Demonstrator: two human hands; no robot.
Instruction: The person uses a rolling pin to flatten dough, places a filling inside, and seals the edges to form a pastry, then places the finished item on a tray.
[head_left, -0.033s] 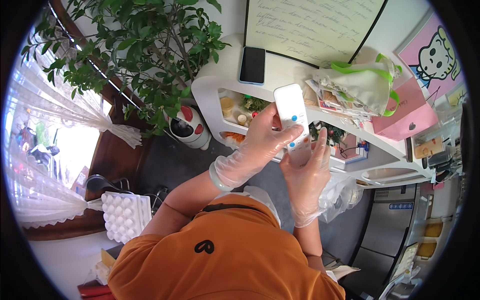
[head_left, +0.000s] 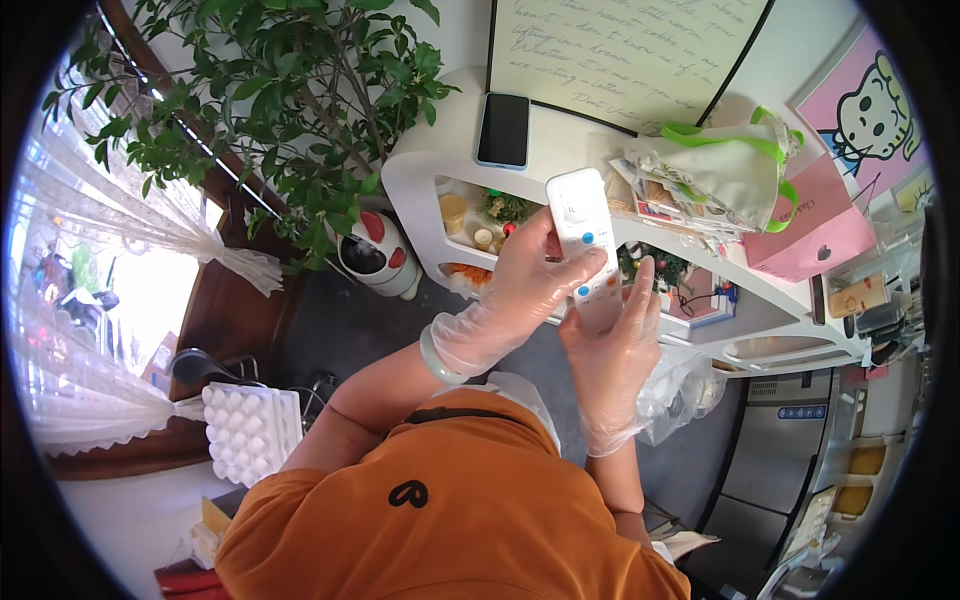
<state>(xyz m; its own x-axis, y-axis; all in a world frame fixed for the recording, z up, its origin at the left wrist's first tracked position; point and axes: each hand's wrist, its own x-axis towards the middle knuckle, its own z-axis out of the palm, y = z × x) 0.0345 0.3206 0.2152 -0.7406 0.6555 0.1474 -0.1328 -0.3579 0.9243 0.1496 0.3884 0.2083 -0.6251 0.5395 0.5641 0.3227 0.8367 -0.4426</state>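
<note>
A white remote control with blue and orange buttons is held up in front of me, over the edge of a white shelf unit. My left hand, in a clear plastic glove, grips it from the left with the thumb lying on its button area. The gloved right hand grasps the lower end, its thumb and forefinger on either side. Some of the right fingers are hidden behind the remote and the palm. A pale green bangle circles the left wrist.
On the white shelf unit lie a dark phone, a green-trimmed white bag and a pink paper bag. A leafy plant stands left, beside a red-and-white bin-like object. Egg trays sit at lower left.
</note>
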